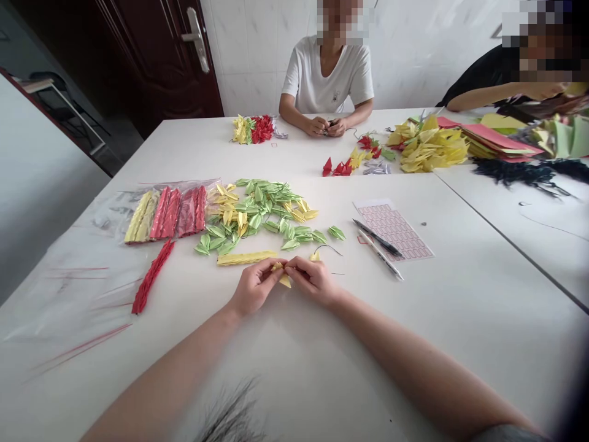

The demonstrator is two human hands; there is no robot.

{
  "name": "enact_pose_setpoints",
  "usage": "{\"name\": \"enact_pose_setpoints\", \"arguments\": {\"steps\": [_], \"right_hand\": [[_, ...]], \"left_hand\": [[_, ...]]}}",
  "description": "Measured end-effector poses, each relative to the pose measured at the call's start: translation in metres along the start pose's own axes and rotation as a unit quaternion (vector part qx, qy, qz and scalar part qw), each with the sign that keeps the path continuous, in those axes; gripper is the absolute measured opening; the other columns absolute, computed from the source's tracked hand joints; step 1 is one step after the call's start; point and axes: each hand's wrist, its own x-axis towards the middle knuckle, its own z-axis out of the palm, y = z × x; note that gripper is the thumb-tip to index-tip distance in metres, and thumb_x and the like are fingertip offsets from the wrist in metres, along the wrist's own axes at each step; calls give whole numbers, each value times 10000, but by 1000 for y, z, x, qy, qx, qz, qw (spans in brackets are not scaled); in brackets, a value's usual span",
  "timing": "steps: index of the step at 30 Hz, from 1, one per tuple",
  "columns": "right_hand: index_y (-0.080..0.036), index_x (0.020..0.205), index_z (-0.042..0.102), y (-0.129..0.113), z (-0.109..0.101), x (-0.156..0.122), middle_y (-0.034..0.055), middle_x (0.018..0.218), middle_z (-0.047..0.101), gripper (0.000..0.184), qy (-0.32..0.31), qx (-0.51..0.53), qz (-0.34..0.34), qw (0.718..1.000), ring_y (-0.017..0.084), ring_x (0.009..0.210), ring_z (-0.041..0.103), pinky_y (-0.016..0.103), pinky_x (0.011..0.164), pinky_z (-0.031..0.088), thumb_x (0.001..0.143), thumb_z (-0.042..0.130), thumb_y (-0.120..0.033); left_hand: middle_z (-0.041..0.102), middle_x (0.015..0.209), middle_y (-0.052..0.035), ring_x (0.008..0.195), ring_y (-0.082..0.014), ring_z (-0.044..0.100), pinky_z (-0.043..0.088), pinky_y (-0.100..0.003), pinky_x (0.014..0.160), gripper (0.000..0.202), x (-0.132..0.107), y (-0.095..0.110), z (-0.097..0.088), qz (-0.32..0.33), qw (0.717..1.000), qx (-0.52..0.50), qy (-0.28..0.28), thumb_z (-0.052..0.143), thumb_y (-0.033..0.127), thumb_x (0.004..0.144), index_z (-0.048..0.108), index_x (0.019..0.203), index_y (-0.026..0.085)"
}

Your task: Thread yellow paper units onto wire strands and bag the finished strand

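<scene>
My left hand (254,286) and my right hand (311,278) meet over the white table, both closed on a small yellow folded-paper piece (286,280). Its exact shape is partly hidden by my fingers. Just past my right hand lies another yellow paper piece (315,256) with a thin dark thread (330,247) near it. A yellow folded-paper bundle (243,258) is in front of my left hand. Beyond it spreads a pile of green folded-paper pieces (264,199) mixed with yellow ones (299,210).
Left are clear bags of yellow and red bundles (165,212) and a loose red bundle (154,276). Right lie two pens (380,239) on a label sheet (414,236). A person in white (326,73) sits opposite, another person (488,86) at far right, near yellow paper pieces (430,147).
</scene>
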Motion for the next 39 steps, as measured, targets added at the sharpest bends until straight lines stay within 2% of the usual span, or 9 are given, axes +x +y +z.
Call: {"name": "enact_pose_setpoints", "arguments": {"steps": [4,8,11,14,20,25,30,34,39], "right_hand": [[-196,984,671,-1,1,-1,3,648,635,252,7,-9,-16,1000,100,504,500,222,521,407,999,466,-341],[-184,1045,697,-2,0,-1,-22,583,559,288,29,-26,-20,999,91,477,430,221,501,373,1004,458,-340],[-186,978,692,-2,0,-2,-36,555,508,272,41,-29,-18,999,89,470,395,221,493,355,1002,464,-332],[-188,904,671,-3,0,-1,-45,529,459,258,57,-39,-24,997,91,462,381,223,482,339,997,466,-316],[-200,982,673,-3,1,-1,-47,535,480,245,52,-34,-6,998,90,452,369,221,468,326,993,462,-324],[-214,970,655,-2,4,-2,-92,494,371,173,69,-57,21,996,72,415,290,203,448,294,936,573,-363],[-223,894,669,-1,7,-2,-70,504,470,151,63,-67,-9,996,70,419,332,202,470,325,946,556,-307],[-222,901,664,-1,6,-2,-49,539,558,149,43,-64,-11,997,72,418,351,204,482,353,951,541,-288],[-219,920,650,-2,5,0,-79,494,454,147,60,-67,1,996,74,412,340,201,464,319,954,516,-268]], "left_hand": [[724,1084,-101,845,-225,719,591,-338,770,438,1,-3,-7,-73,993,-89,1,657,552,853,721,1052,167],[704,1174,-117,807,-231,734,612,-369,760,512,2,-3,-8,-83,989,-121,-8,638,564,867,664,1205,180],[728,1105,-93,816,-220,743,610,-364,784,670,1,-2,-8,-82,987,-139,0,640,538,882,446,1452,245],[726,1101,-76,787,-204,748,613,-362,773,777,-1,-1,-9,-95,986,-140,3,624,533,897,259,1548,316],[693,1135,-80,848,-207,747,600,-349,825,637,1,-5,-9,-72,990,-123,-13,580,553,912,445,1464,266],[710,1049,-81,883,-214,723,590,-332,805,548,1,-6,-9,-65,990,-121,-13,603,506,906,563,1356,195],[707,1003,-83,855,-214,695,580,-345,805,461,1,-3,-10,-69,988,-136,-21,536,538,927,688,1159,170],[692,942,-67,850,-189,659,563,-294,764,350,2,-3,-8,-44,995,-86,-6,610,494,901,730,990,177],[650,921,-35,712,-116,554,509,-231,675,282,2,-6,-6,-36,999,-36,19,686,430,863,703,1030,202]]}}
